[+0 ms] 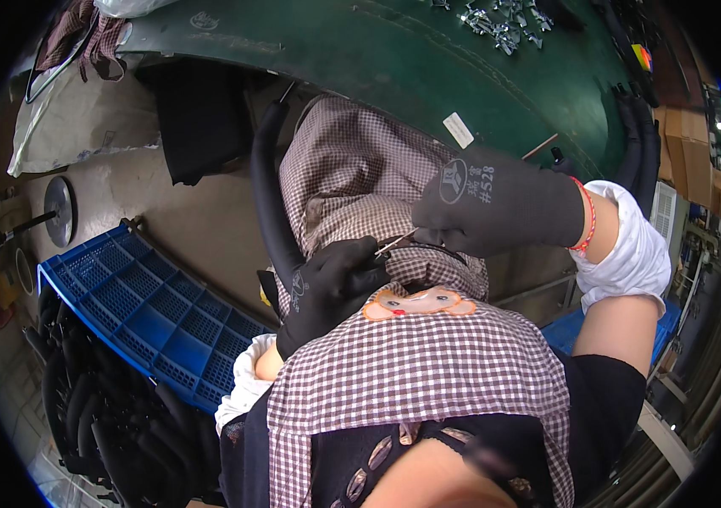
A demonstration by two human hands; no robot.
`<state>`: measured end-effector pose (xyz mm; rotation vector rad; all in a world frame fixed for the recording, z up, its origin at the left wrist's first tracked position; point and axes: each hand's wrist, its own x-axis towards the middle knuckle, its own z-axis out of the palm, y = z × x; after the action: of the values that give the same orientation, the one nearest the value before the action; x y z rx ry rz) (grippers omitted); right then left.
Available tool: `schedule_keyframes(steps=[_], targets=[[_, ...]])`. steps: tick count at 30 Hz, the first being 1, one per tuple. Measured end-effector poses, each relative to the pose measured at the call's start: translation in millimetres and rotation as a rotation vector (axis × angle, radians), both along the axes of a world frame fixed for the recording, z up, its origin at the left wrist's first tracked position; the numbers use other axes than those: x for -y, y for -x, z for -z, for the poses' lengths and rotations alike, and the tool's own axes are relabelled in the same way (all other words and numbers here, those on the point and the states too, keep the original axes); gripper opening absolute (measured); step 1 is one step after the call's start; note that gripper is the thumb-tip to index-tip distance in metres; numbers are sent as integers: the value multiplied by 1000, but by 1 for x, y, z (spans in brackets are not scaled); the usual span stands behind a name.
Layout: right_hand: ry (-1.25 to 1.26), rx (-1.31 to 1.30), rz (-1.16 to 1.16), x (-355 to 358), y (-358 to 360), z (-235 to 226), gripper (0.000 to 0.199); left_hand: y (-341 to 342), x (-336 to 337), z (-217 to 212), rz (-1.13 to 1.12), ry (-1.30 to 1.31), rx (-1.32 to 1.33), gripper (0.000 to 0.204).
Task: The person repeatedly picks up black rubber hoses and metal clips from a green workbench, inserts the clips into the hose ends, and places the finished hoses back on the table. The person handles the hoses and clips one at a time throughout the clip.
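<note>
Both my hands wear black gloves and meet in front of my checked apron (420, 364). My left hand (335, 279) is closed at the lower end of a long, bent black tube (271, 182). A thin metal rod (289, 90) sticks out of the tube's upper end. Between my hands shows a slim, light metal piece (392, 244), with the fingertips of both hands close against it. My right hand (496, 207) comes in from the right, its fingers curled and pinched; just what they grip is partly hidden.
A green tabletop (360, 55) bears several shiny metal parts (509, 25), a white label (458, 129) and a thin reddish stick (540, 146). Black tubes (632, 135) lie at its right end. To the left are a blue crate (157, 309), piled black tubes (123, 423) and a pale sack (89, 118).
</note>
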<state>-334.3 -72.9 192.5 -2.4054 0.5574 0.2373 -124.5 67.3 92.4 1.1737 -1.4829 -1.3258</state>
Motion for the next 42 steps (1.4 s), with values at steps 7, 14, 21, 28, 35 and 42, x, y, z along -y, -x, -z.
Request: schedule_keyframes(steps=[7,14,21,28,35,42], targets=[[57,-47,-34,6,-6,-10,4,-1,0,-3,-10,28,-40,46],[119,20,-116,0,-7,-7,4,-4,-4,0,51,14,-63,49],[58,-342,-385,-15,-46,-21,9,-2,-11,9,127,-37,-216,50],[199,249,-9,17,12,-34,4,-6,-1,-6,159,35,75,52],[98,192,478,20,22,3,36,-72,10,-58,-87,-36,86,86],[-289,309,876,35,-8,25,58,-228,-33,-79,-481,158,-119,82]])
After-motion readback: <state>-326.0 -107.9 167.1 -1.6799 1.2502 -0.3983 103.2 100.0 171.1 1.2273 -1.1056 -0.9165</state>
